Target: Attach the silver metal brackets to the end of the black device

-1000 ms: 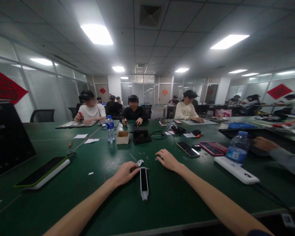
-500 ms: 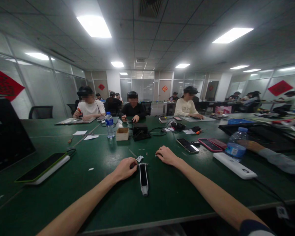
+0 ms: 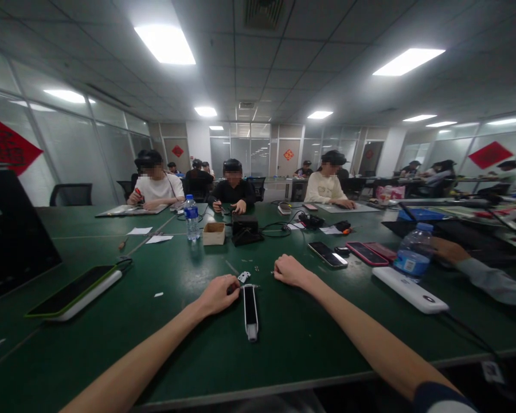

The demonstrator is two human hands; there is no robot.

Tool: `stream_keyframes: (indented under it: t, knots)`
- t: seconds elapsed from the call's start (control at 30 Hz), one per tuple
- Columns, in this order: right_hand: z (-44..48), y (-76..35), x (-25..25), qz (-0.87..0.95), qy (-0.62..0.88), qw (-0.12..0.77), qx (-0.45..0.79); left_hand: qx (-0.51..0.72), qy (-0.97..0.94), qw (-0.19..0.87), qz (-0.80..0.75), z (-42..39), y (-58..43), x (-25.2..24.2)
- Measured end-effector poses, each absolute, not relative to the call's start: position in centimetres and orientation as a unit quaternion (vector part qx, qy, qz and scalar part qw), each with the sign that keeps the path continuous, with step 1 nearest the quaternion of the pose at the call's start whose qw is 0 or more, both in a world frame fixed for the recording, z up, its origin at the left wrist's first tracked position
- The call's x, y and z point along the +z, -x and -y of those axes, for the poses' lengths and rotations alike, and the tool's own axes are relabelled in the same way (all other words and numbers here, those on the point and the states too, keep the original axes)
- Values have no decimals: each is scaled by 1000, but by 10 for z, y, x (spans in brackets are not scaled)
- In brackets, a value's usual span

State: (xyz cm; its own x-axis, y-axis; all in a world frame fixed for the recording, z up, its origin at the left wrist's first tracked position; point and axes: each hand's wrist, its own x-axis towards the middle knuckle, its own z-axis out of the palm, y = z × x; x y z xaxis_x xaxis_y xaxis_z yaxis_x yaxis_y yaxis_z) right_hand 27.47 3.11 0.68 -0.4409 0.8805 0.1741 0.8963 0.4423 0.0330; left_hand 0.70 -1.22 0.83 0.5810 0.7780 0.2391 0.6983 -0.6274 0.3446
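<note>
My left hand (image 3: 218, 295) rests on the green table with its fingers curled, just left of a slim white device with a dark panel (image 3: 250, 310). What those fingers hold, if anything, is hidden. A small whitish metal-looking part (image 3: 243, 277) lies at the device's far end, close to my left fingertips. Further right, my right hand (image 3: 290, 271) lies on the table with its fingers folded in; their inside cannot be seen. Tiny loose pieces (image 3: 257, 268) lie between the two hands, too small to name.
A power bank (image 3: 408, 291), phones (image 3: 327, 254) and a water bottle (image 3: 414, 252) stand to the right, near a co-worker's sleeve (image 3: 490, 278). Another bottle (image 3: 192, 218), an open cardboard box (image 3: 214, 234) and a black box (image 3: 246, 229) are ahead. A green-edged phone (image 3: 75, 289) lies left.
My right hand has drawn slightly right and its fingers have folded further in. My left hand and the white device stay put. The co-worker's arm at right has shifted, and a dark panel there is raised.
</note>
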Motion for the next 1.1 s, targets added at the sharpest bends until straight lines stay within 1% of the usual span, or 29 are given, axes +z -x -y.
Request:
stream_keyframes:
  t: [0.2,0.4,0.5,0.6,0.73,0.93,1.03,1.1]
  knots:
    - [-25,-261,6,844,515,26,-149,174,-878,99,-435,15,-8,10]
    - [-28,-263,0,829,535,59,-151,174,-885,81,-424,12,-6,4]
    - [-23,-262,4,826,535,95,-150,173,-888,63,-421,12,-8,3]
    - [-12,-255,9,833,516,153,-127,170,-889,51,-422,13,-11,3]
    - [5,-240,9,857,460,225,-55,174,-890,42,-419,13,-14,0]
    - [18,-228,3,873,403,272,30,176,-894,44,-409,13,-13,-1]
    - [20,-226,2,870,396,289,43,184,-893,35,-409,16,-12,2]
    - [21,-224,2,869,391,301,45,213,-888,13,-407,18,-12,5]
